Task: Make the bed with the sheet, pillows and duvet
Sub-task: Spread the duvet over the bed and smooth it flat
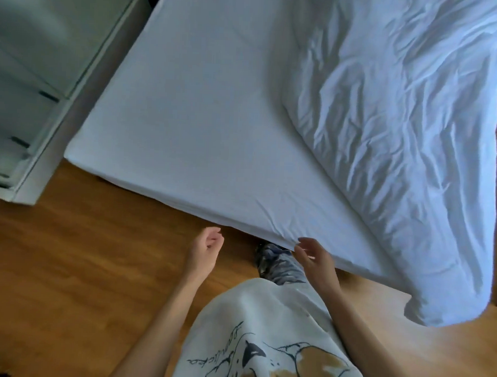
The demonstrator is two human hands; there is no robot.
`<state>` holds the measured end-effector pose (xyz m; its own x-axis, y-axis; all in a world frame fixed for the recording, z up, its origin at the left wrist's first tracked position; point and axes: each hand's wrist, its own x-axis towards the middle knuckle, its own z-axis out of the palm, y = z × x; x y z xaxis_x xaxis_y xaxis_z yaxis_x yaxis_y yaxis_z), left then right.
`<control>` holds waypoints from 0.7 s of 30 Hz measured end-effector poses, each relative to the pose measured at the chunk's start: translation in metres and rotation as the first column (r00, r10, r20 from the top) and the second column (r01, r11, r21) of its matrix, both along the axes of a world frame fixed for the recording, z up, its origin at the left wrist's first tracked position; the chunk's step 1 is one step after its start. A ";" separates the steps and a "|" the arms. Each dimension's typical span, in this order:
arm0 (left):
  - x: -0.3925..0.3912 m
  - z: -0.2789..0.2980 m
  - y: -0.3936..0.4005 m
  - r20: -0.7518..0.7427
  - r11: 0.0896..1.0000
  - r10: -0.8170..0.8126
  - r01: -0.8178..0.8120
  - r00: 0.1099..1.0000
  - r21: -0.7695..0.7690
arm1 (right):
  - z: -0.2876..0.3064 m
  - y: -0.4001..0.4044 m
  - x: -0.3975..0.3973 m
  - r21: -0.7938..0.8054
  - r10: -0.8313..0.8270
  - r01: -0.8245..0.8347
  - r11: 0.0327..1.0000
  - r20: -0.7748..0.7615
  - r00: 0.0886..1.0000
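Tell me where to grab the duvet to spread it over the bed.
Grip the duvet at its near corner, which hangs off the mattress over the floor. Come from the foot side with the right hand; that free edge is nearest and unpinned.

Person seen from above: bare forearms, no sleeves reaching them, left hand [205, 250] and right hand [314, 258] without rings or watch. Pale grey-white T-shirt [265, 324] printed with a dark-outlined cartoon dog, tan patches and cursive lettering. Below the hem, trousers [278, 267] in a blue-grey and dark pattern.
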<state>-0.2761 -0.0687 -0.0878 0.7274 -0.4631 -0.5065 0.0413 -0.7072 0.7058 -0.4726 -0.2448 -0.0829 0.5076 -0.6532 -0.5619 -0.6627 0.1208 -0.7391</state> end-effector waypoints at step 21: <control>0.289 -0.220 -0.420 -0.096 0.933 -0.345 0.353 0.934 0.076 | -0.192 -0.310 0.333 -0.632 -0.014 -0.188 0.752 -0.300 0.954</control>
<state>0.0133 -0.4891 -0.3076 0.4836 -0.6297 -0.6079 -0.1664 -0.7481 0.6424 -0.1399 -0.5552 -0.2745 0.4753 -0.8685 -0.1410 -0.8280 -0.3873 -0.4055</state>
